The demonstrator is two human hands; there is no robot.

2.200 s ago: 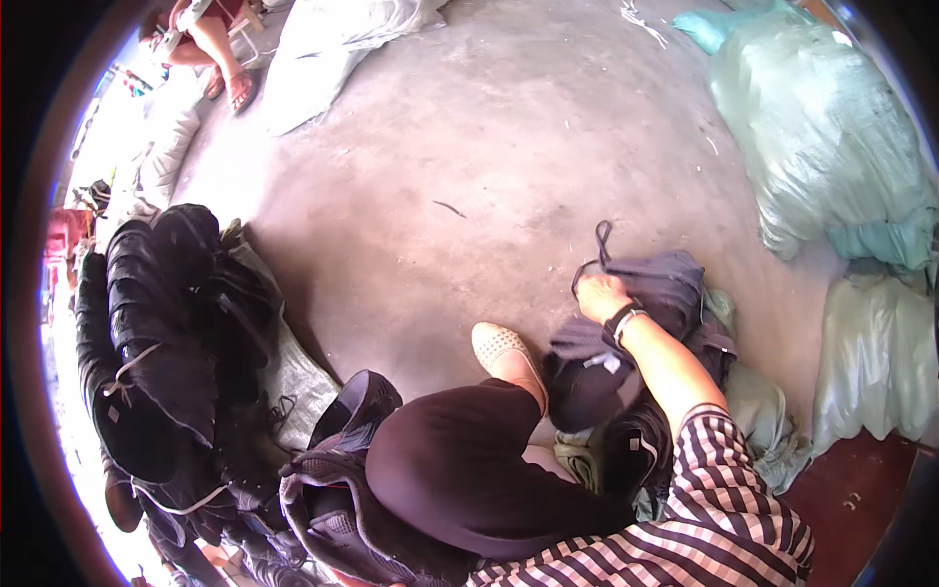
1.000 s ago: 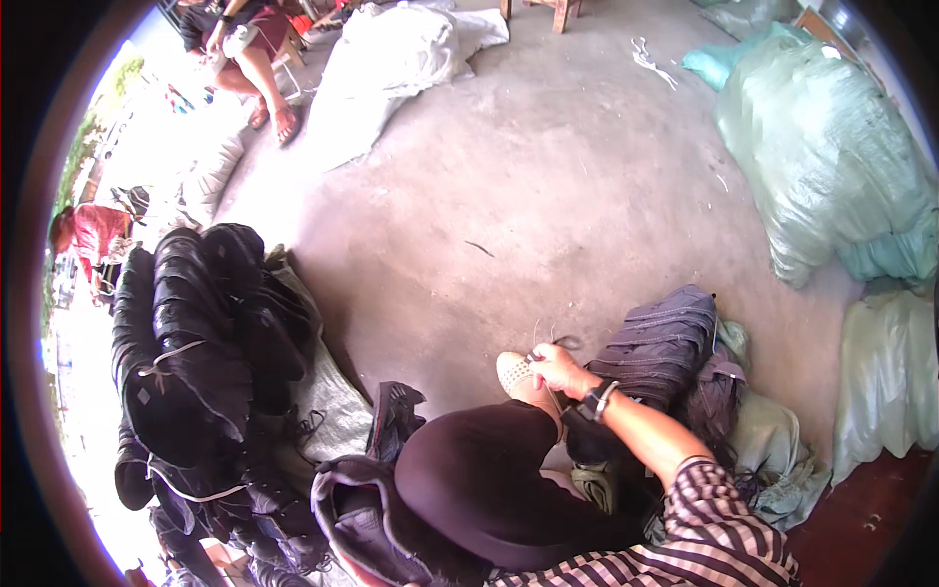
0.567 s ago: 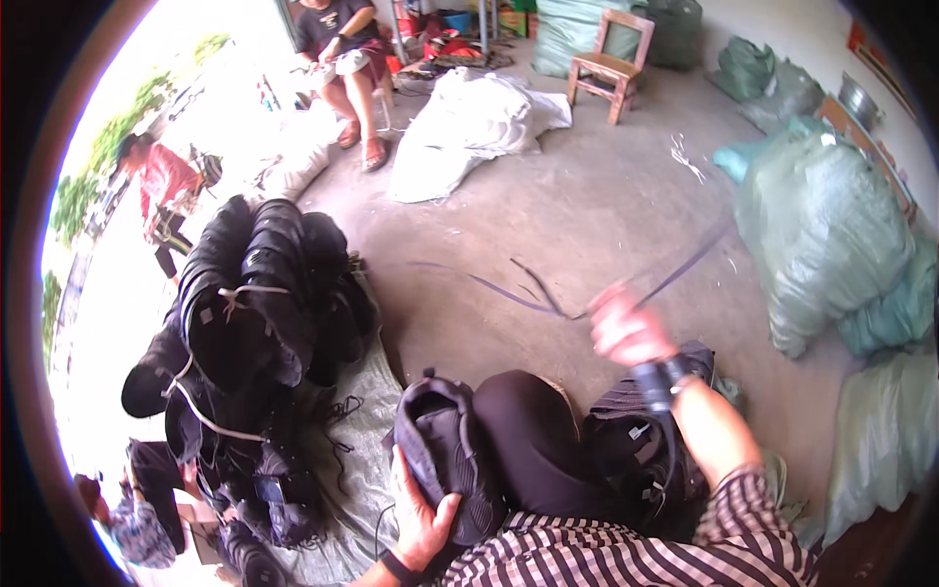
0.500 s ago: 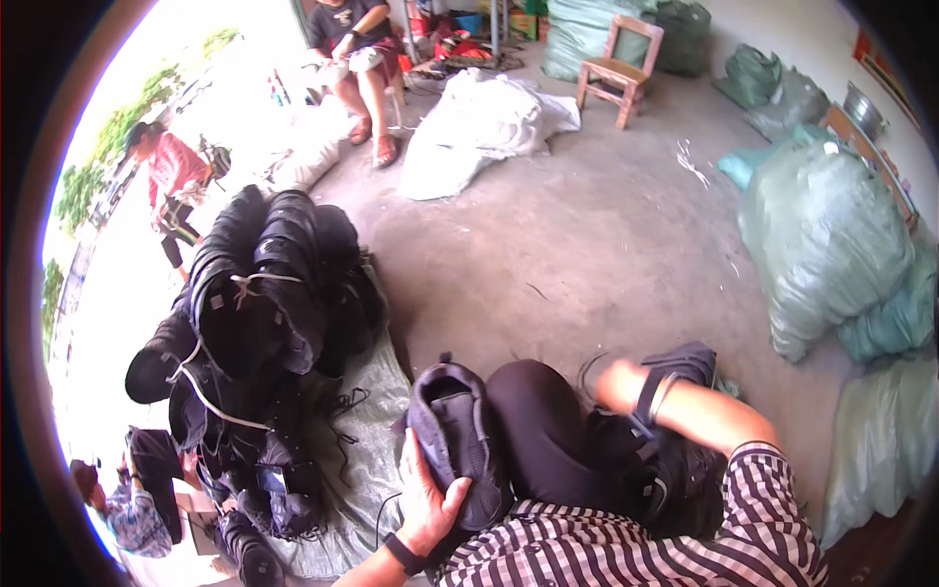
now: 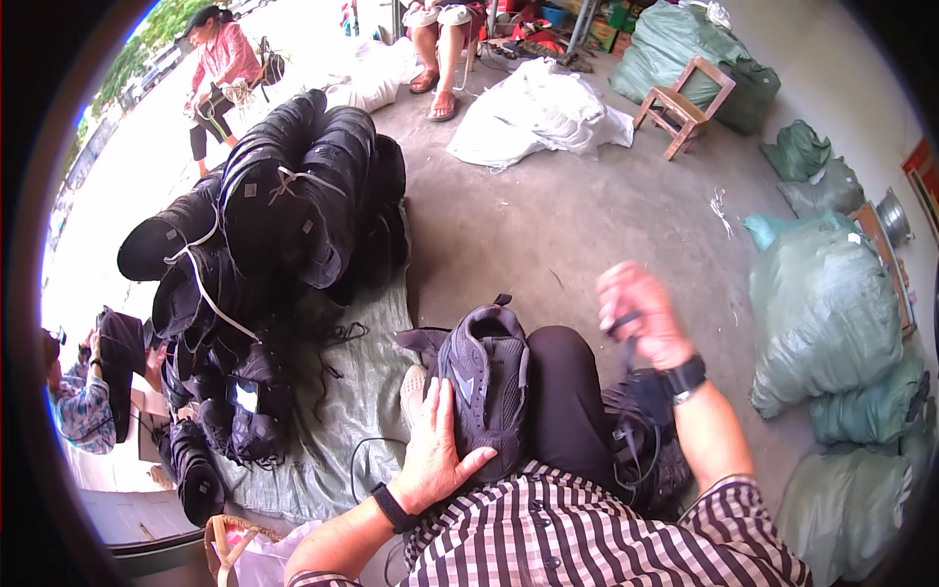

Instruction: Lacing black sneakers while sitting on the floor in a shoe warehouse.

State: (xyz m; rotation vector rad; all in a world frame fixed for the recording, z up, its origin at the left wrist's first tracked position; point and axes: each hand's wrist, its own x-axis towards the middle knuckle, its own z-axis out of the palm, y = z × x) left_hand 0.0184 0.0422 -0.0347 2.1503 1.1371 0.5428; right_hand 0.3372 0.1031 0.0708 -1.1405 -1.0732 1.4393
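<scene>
L hand (image 5: 435,460) is on a dk grey shoe (image 5: 489,386), which sits on the person's lap against the dk trouser leg (image 5: 565,391), mouth up, heel loop at the far end, toe twd the striped shirt (image 5: 533,533). Fingers of that hand lie tog. along the shoe's L side, thumb spread over the toe, so it's clamped betw. them. R hand (image 5: 641,313) is up off the lap, well apart from the shoe, fingers curled tog. on a dk lace (image 5: 624,323) (bit blurry, so exact grip is hard to read). Dk band on each wrist. Below the R hand, beside the thigh, a dk heap w/ laces (image 5: 657,465). Just L of the shoe, a pale perforated shoe (image 5: 413,391).

Further L: big stack of black shoe pcs (image 5: 284,186), tied w/ white cord (image 5: 207,289), near a grey-green tarp (image 5: 303,474). Basket (image 5: 227,548) at bottom L, w/ a thin bag. Green sacks (image 5: 827,323) on the R; white sack (image 5: 533,112) and small wooden chair (image 5: 685,108) on the floor at the back. Co-workers: one in a red top (image 5: 230,59), one in sandals (image 5: 440,68), one at lower L (image 5: 83,406) w/ a dk pc in hand.
</scene>
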